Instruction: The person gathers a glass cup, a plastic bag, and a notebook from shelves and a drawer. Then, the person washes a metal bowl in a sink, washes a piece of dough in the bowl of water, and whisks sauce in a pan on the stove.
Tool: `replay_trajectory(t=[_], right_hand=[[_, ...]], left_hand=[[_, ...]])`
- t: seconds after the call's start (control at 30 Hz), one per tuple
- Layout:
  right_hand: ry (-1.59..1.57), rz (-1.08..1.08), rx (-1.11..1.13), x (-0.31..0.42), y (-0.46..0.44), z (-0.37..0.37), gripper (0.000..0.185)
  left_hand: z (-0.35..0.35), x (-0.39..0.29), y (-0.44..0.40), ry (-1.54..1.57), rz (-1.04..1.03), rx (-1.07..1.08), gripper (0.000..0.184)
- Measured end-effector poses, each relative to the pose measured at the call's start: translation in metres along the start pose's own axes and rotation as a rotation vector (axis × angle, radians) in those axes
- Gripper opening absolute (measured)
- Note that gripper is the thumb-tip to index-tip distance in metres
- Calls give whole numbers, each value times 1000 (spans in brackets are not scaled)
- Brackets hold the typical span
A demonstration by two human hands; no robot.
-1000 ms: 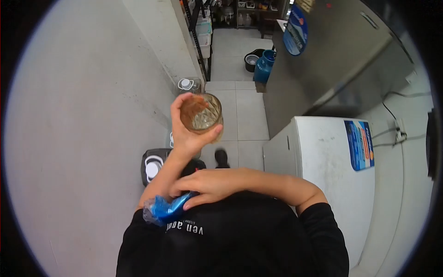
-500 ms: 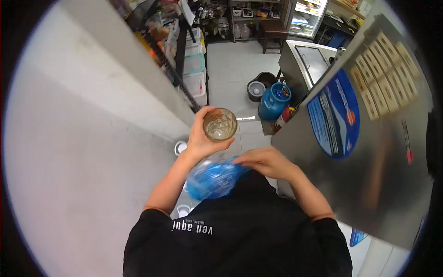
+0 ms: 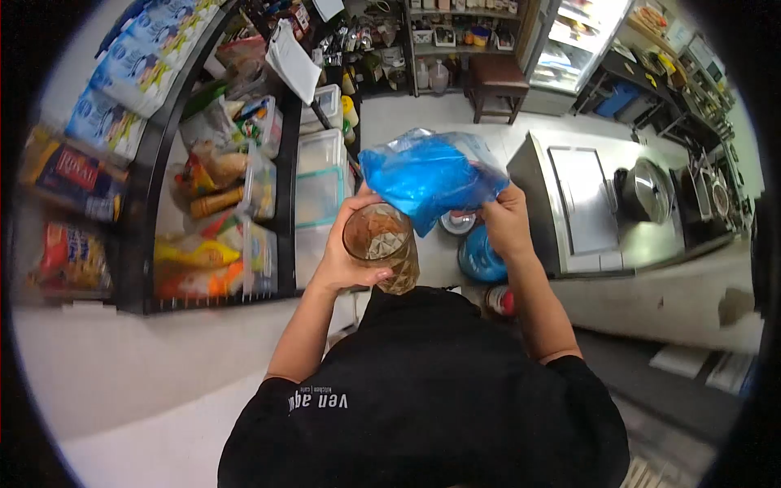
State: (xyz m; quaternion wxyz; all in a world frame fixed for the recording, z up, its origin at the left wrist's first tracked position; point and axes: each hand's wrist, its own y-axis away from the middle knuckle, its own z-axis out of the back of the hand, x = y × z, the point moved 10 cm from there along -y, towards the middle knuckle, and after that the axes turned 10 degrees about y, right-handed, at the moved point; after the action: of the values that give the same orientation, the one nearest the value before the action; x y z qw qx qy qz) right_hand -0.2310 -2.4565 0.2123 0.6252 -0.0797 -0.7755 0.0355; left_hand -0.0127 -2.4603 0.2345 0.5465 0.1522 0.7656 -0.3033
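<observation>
My left hand (image 3: 338, 256) is wrapped round a brownish, diamond-patterned drinking glass (image 3: 376, 233), held with its mouth toward me. The inside of the glass shows nothing I can make out. In my right hand (image 3: 508, 225) the fingers are closed on the edge of a blue plastic bag (image 3: 435, 175). The bag hangs just beyond the glass, close to its rim and partly over my left fingers. What the bag contains, if anything, is hidden.
To the left stands a black shelf rack (image 3: 154, 220) with food packs and plastic bins. A steel counter (image 3: 643, 252) with a pot (image 3: 647, 191) is on the right. Below my right hand are a blue gas cylinder (image 3: 480, 259), and further back a brown stool (image 3: 496, 77) and lit fridge (image 3: 573, 45).
I have moved forward past the wall, and the shelf rack and counter are now nearer. My right hand has lifted the blue bag up beyond the glass.
</observation>
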Motion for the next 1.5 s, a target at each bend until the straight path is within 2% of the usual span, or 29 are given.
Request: replay_trajectory(t=[0.07,0.17,0.27,0.3,0.33,0.4,0.43,0.5,0.53,0.57,0.63,0.7,0.73,0.8,0.83,0.97,1.0,1.03,1.1,1.13,1.17,1.2,1.27,1.3,1.33,1.37,1.5], right_hand=[[64,28,-19,-2,-57,11,32],[206,83,-203,-21,-139,60,30],[288,188,-169,-55,-218,84,29],[448,264,-176,-59,-241,83,28],[462,348,-173,-62,-265,77,29],[425,354,-144,-114,-327,94,29],[323,321,-104,-142,-361,98,28],[507,341,-270,-185,-426,114,28],[566,336,-345,-199,-459,122,29],[579,335,-335,-205,-495,130,29],[477,106,-289,-232,-557,142,31],[463,88,-182,-238,-633,149,33],[472,80,-126,-242,-670,148,34],[626,114,60,-242,-746,140,39],[563,111,174,-249,-786,135,44],[533,127,207,-263,-972,122,42],[556,92,191,-263,-1021,118,41],[535,157,175,-266,-1070,111,38],[772,309,156,-278,-1172,97,34],[967,405,91,-272,-1210,82,40],[1163,376,46,-282,-1253,73,57],[1160,380,52,-293,-1294,61,57],[1544,191,-140,-335,-1358,67,79],[1541,163,-136,-362,-1371,66,79],[1703,122,-208,-375,-1390,67,86],[1869,92,-283,-378,-1412,68,93],[1841,-6,-149,-384,-1436,79,89]], left_hand=[[35,24,-46,117,10,-48,99],[74,55,-115,103,-25,58,102],[110,85,-191,120,-41,133,108],[132,109,-216,142,13,87,110],[157,126,-245,151,-42,95,103],[205,162,-302,168,-153,112,92],[229,186,-335,272,-159,175,91],[262,236,-393,506,-69,306,89],[276,260,-423,434,6,360,88],[294,278,-453,405,8,325,87],[320,293,-498,383,46,277,86],[364,308,-560,246,65,134,86],[383,309,-592,237,58,134,86],[427,314,-635,319,8,46,87],[447,318,-657,442,16,-3,90],[539,315,-726,178,-178,-207,87],[557,312,-738,167,-180,-222,87],[579,310,-746,135,-172,-295,86],[617,309,-762,169,-200,-420,84],[630,311,-771,167,-205,-432,84],[647,311,-777,134,-230,-484,84],[664,312,-784,101,-256,-532,83],[686,321,-802,95,-243,-540,82],[690,325,-811,70,-166,-531,82],[701,326,-826,40,-108,-507,82],[712,322,-834,-163,-167,-468,82],[746,334,-870,-9,-105,-493,84]])
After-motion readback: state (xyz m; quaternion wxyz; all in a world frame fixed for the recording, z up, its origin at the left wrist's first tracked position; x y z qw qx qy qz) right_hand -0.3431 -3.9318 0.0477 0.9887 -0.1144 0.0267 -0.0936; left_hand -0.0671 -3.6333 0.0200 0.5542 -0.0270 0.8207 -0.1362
